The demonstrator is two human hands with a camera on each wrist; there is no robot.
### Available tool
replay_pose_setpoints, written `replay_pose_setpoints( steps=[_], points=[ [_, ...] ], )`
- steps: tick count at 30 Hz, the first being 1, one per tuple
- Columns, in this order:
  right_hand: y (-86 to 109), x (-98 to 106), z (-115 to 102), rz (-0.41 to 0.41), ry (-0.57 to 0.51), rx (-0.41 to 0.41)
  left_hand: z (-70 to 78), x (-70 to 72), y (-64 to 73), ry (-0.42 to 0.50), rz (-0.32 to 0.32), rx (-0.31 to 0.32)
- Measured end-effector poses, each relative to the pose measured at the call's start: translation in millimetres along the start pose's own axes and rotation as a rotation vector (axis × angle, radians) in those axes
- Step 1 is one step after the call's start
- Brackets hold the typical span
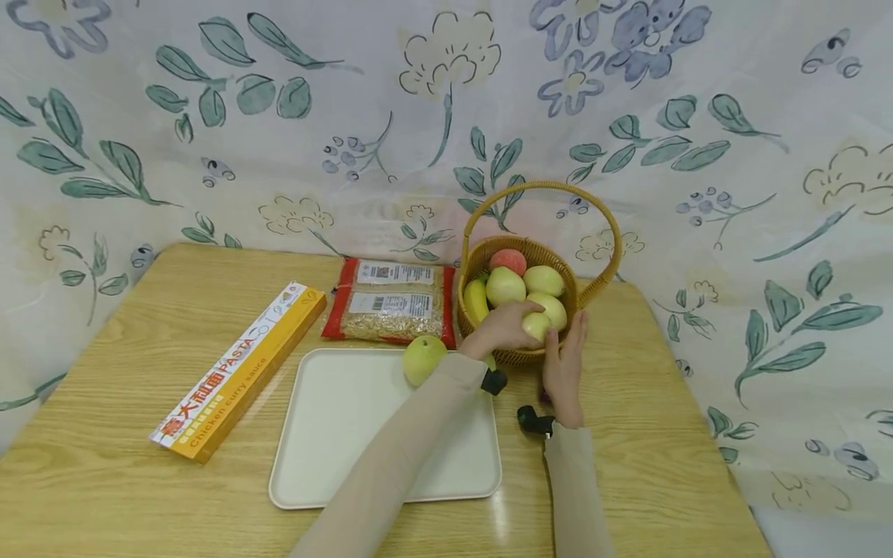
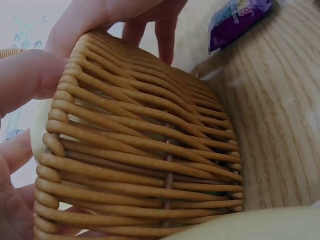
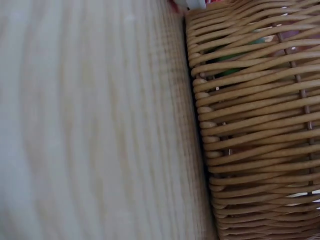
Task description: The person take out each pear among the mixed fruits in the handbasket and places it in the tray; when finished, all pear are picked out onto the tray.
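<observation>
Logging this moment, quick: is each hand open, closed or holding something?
Left hand: closed, holding a pale fruit.
Right hand: closed, holding the basket rim.

Your left hand (image 1: 505,325): fingers curled | your right hand (image 1: 565,370): fingers pointing forward, thumb spread, right of left fingertips

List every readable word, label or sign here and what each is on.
"意大利面 PASTA": long box
"Chicken curry sauce": that box's orange side
Box's other Chinese line: too blurred
Red-edged bag: print too small
Purple packet: lettering too blurred
</observation>
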State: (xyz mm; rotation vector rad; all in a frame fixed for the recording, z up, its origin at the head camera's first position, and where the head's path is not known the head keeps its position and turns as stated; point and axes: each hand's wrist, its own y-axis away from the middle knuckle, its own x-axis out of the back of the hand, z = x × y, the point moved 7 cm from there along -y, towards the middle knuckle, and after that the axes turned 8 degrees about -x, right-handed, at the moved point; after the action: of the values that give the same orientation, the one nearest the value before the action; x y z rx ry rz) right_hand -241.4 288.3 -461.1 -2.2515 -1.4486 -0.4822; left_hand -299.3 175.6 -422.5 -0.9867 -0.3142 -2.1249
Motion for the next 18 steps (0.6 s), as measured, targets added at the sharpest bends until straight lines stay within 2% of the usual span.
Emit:
replay_pose_setpoints(
  steps=[5, 10, 14, 18],
  points=[
    [-1.1, -0.5, 2.0, -0.011, 0.001, 0.001, -0.9, 8.5, 3.1, 0.063, 0.081, 0.011],
    [-2.3, -0.9, 1.8, -0.008, 0.005, 0.019, -2.5, 24.3, 9.7, 0.150, 0.206, 0.012],
    [-1.1, -0.4, 3.5, -0.007, 0.006, 0.019, -1.5, 37.5, 23.2, 0.247, 0.302, 0.000],
    [0.2, -1.1, 4.7, -0.008, 0.007, 0.012, 0.6, 47.3, 41.8, 0.399, 0.373, -0.062]
  ],
)
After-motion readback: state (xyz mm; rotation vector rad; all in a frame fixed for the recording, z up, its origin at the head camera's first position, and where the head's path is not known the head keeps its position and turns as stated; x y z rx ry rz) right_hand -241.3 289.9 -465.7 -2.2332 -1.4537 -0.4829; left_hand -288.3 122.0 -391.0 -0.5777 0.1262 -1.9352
